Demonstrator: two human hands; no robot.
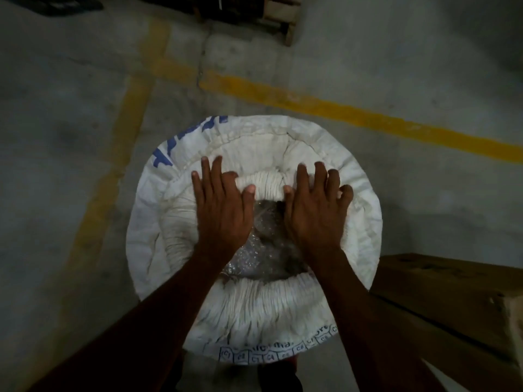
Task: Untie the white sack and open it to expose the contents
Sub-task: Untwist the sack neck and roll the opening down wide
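A grey concrete floor crossed by worn yellow painted lines fills the head view, with a brown cardboard box at the lower right and a wooden pallet at the top edge. The white sack stands upright directly below the camera, its mouth already open and its top rolled down into a thick gathered ring — crinkled clear plastic shows in the opening. Both hands rest on the far side of that ring. The left hand lies flat with fingers spread, thumb pressed on the roll; the right hand mirrors it — fingers splayed, gripping nothing.
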